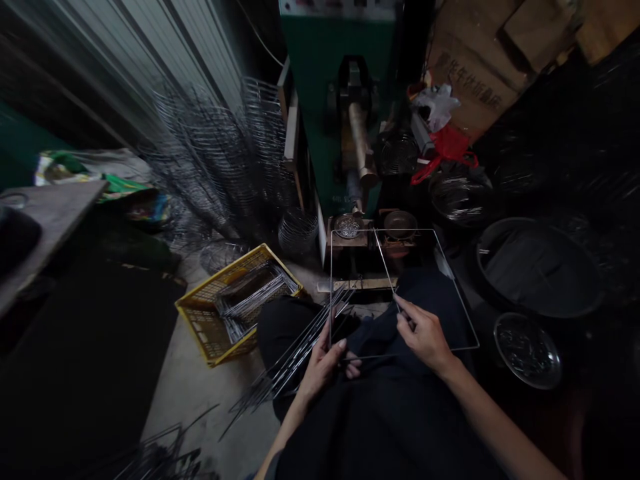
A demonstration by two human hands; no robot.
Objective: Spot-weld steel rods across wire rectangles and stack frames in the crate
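A rectangular metal wire frame spreads above my lap, its far edge in front of the green machine. My left hand is closed around the frame's near left corner. My right hand pinches a thin straight metal rod, which slants up to the frame's far edge; its tip appears to touch that edge. A bundle of metal rods lies across my left thigh, beside and partly behind my left hand.
A yellow plastic crate holding metal frames stands at the left. Ahead is a green machine with a small dish at its base. Wire coils are stacked behind the crate. Black basins and a bowl sit at the right.
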